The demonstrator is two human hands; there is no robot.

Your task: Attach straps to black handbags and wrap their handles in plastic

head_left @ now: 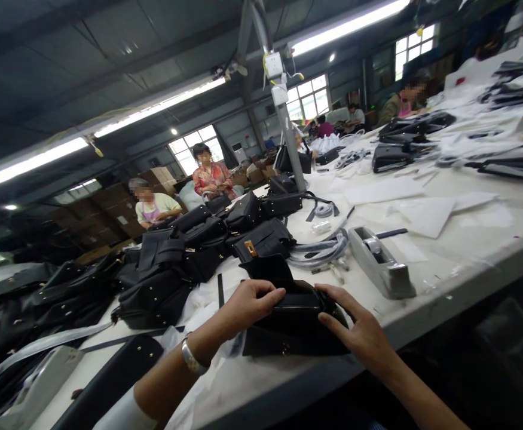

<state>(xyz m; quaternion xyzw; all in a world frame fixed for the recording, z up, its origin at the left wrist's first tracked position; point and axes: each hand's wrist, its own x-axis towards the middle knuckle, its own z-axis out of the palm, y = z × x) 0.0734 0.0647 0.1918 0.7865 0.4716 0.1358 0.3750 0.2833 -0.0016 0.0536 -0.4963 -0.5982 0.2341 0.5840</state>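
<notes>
A black leather handbag [294,319] lies on the white worktable [458,239] right in front of me. My left hand [250,304] grips its top left edge with curled fingers; a silver bracelet sits on that wrist. My right hand [355,328] presses on the bag's right side, fingers wrapped over the edge. A grey tape dispenser [380,263] stands just right of the bag.
A heap of finished black handbags [189,251] covers the table to the left and behind. Grey straps [319,251] lie by the dispenser. A metal pole [288,137] rises from the table. Other workers [210,176] sit at the far side. White paper sheets [422,212] are scattered to the right.
</notes>
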